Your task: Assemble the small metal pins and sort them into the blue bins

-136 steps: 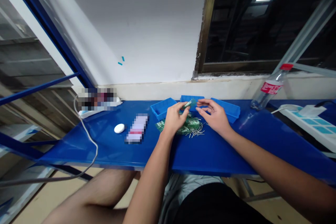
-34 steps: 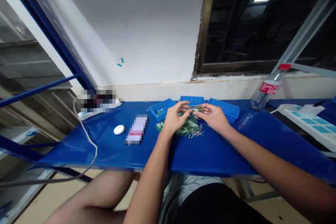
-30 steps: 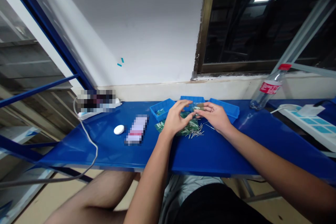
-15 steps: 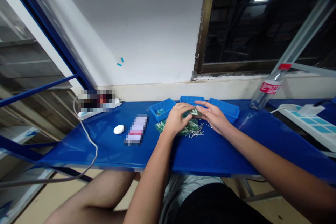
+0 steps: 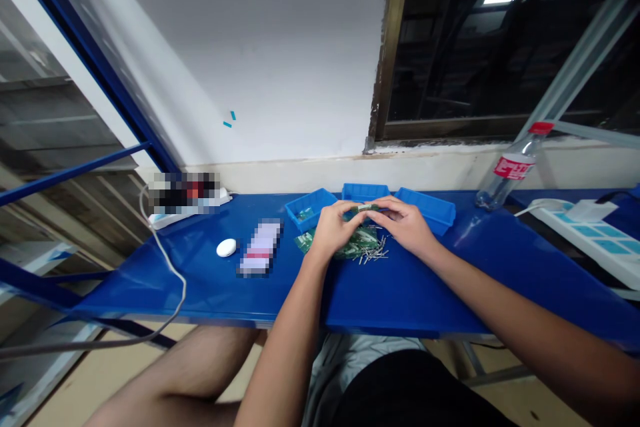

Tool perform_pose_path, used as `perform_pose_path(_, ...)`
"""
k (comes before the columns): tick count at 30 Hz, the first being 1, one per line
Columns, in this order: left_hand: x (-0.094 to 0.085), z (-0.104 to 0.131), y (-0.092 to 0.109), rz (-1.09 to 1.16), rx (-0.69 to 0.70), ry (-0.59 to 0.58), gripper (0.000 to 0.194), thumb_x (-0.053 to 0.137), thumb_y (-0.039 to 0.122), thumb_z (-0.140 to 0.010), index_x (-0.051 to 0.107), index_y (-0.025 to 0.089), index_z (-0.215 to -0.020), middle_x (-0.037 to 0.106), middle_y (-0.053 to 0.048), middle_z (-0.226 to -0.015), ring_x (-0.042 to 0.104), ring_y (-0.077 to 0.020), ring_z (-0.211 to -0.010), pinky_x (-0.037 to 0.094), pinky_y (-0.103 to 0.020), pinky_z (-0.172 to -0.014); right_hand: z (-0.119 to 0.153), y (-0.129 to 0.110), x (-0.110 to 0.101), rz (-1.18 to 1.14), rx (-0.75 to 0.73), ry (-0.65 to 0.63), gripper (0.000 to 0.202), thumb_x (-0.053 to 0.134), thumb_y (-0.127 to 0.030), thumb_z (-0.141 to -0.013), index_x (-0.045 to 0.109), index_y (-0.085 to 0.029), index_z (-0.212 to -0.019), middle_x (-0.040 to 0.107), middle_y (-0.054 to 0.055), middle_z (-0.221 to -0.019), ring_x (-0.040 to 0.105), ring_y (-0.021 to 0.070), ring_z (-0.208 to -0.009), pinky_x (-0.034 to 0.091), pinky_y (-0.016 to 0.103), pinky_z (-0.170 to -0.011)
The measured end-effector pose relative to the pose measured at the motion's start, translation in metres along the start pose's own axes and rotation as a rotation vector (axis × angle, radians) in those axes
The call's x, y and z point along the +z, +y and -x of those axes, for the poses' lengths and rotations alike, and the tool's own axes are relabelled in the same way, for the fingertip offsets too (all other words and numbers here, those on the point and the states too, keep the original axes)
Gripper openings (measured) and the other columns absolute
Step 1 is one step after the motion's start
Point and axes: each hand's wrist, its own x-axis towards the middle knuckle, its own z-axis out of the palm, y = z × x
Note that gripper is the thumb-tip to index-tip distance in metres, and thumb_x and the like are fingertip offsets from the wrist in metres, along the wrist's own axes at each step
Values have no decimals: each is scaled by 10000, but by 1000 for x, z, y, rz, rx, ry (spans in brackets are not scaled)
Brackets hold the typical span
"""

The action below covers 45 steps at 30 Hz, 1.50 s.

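Between the fingertips of both hands is a small, thin green piece (image 5: 367,207) that looks like a circuit board, tilted nearly edge-on. My left hand (image 5: 338,227) pinches its left end between thumb and fingers. On its right end, my right hand (image 5: 403,220) is closed in the same way. Below the hands lies a heap of green boards or packets (image 5: 354,244), partly covered by my left hand. A loose pile of thin silver metal pins (image 5: 371,252) rests against the heap's right side.
Three blue bins stand behind my hands: a left bin (image 5: 311,209) with green pieces, a middle bin (image 5: 365,191) and a right bin (image 5: 431,210). A round white object (image 5: 227,247) and a blurred phone-like item (image 5: 261,247) lie left. A bottle (image 5: 513,167) and power strip (image 5: 590,233) stand right.
The held green piece has turned from showing its face to nearly edge-on. The fingers of my right hand have closed in and lowered around its end.
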Motion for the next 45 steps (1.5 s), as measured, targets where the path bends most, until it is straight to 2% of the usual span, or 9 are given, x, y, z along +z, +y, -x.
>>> perform_pose_path(5,0,-1,4,30,-20,102,308,794,337,-899,710,205,-1164,777,-76,-1111,746,-223,-1013,606,-359,-908,0,2,1,-70,121,99,304,816,-512,-841,803,-232,-958,783,64,-971,738,246,-915,624,417,-871)
perform_pose_path(10,-1,-1,4,-40,55,118,191,702,302,-972,723,196,-1130,744,-90,-1101,727,-191,-932,605,-346,-864,-1,4,0,-137,208,258,373,844,-529,-794,755,-196,-937,769,58,-897,731,218,-778,637,339,-645)
perform_pose_path(15,2,0,5,37,64,-22,360,785,370,-903,732,209,-1222,754,-95,-1162,744,-203,-936,635,-337,-827,1,1,2,-168,211,154,380,870,-505,-775,771,-209,-990,795,67,-988,758,236,-877,653,385,-804)
perform_pose_path(19,3,0,5,33,34,9,331,810,365,-879,753,200,-1160,777,-88,-1123,756,-219,-960,640,-355,-875,3,-5,6,-166,180,61,342,815,-530,-836,793,-219,-978,805,76,-1031,761,254,-954,617,434,-946)
perform_pose_path(26,0,-1,3,58,-77,109,150,745,316,-928,768,189,-1004,810,-69,-1020,776,-213,-899,648,-359,-877,1,1,2,-139,160,181,436,860,-491,-797,722,-224,-1113,755,78,-1037,736,231,-951,646,388,-851)
perform_pose_path(33,6,-2,1,268,-112,19,302,735,283,-937,684,183,-1217,803,-90,-1048,779,-215,-978,644,-386,-928,3,1,5,-158,166,65,401,854,-505,-791,751,-201,-1031,786,86,-1008,751,247,-949,619,451,-955)
perform_pose_path(36,5,-2,2,208,-78,79,379,756,259,-922,644,183,-1276,783,-101,-1086,765,-204,-981,642,-360,-891,3,4,5,-142,199,125,419,865,-532,-765,721,-198,-974,775,66,-908,748,226,-828,649,403,-818)
perform_pose_path(40,2,-2,6,17,36,82,254,749,306,-934,721,199,-1163,739,-103,-1173,732,-202,-1015,629,-346,-865,1,7,3,-114,222,244,453,865,-566,-749,666,-206,-938,735,40,-829,708,192,-691,621,322,-609)
perform_pose_path(45,1,-1,10,18,64,-29,372,839,344,-852,744,193,-1179,764,-83,-1103,740,-210,-976,629,-337,-866,2,0,4,-163,196,109,404,855,-532,-786,708,-213,-986,767,64,-973,746,229,-908,647,365,-810)
